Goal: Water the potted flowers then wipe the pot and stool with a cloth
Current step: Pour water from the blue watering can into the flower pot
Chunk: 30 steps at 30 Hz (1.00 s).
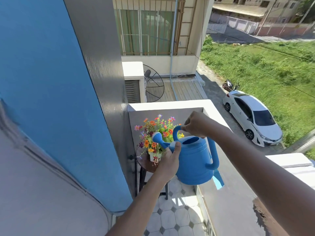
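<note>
— Spout first: where does it point?

— On my feed the blue plastic watering can [194,159] lies with its long axis running right to left, its rose-tipped spout [157,137] aimed at the bunch of mixed orange, pink and purple flowers [154,132], just over their near edge.

— Hands?

— I see the right hand [196,124] clamped on the top handle; the left hand [169,158] wrapped around the can's front, below the spout, nearer the blooms.

— And the pot?

— The small white pot [154,155] sits on the round dark stool [146,163], in the corner ahead and left. The white parapet wall [226,193] hugs the right side; I'd judge tipping leftward is unobstructed.
</note>
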Tool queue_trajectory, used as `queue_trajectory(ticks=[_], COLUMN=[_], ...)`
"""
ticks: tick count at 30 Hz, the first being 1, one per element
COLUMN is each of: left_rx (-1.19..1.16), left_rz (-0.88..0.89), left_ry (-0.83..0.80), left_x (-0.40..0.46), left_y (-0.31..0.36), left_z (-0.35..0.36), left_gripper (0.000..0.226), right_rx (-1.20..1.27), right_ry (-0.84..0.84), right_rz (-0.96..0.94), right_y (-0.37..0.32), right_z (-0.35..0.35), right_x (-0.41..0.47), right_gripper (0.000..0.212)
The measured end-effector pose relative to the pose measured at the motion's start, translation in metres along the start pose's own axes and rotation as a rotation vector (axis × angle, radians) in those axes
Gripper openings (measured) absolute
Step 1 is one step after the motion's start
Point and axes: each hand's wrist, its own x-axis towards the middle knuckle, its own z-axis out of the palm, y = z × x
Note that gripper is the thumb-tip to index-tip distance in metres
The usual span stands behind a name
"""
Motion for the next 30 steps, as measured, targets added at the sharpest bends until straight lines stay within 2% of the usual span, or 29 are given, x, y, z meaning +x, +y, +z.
queue_trajectory(ticks=[3,8,13,18,22,27,29,30], left_rx=[0.030,0.035,0.031,0.105,0.198,0.359,0.374,0.346], left_rz=[-0.015,-0.005,0.035,0.146,0.214,0.218,0.198,0.197], left_ry=[-0.021,-0.066,-0.090,-0.125,-0.140,-0.183,-0.200,-0.211], left_x=[-0.002,0.014,0.033,0.036,0.050,0.078,0.084,0.090], left_y=[0.005,-0.006,-0.021,-0.010,-0.005,0.002,0.011,0.012], left_z=[0.001,0.006,0.021,0.034,0.047,0.088,0.109,0.121], left_gripper=[0.075,0.080,0.070,0.058,0.047,0.067,0.061,0.051], right_rx=[0.007,0.028,0.171,0.407,0.687,1.066,1.182,1.218], right_ry=[0.008,-0.068,-0.078,-0.031,0.099,0.314,0.400,0.433], right_rz=[0.029,0.087,0.133,0.171,0.176,0.248,0.298,0.321], right_y=[0.014,0.033,0.055,0.085,0.116,0.153,0.169,0.179], right_z=[0.004,0.008,0.014,0.026,0.043,0.054,0.053,0.053], right_x=[-0.008,-0.018,-0.029,-0.034,-0.040,-0.054,-0.061,-0.062], right_gripper=[0.041,0.042,0.059,0.052,0.031,0.021,0.021,0.020])
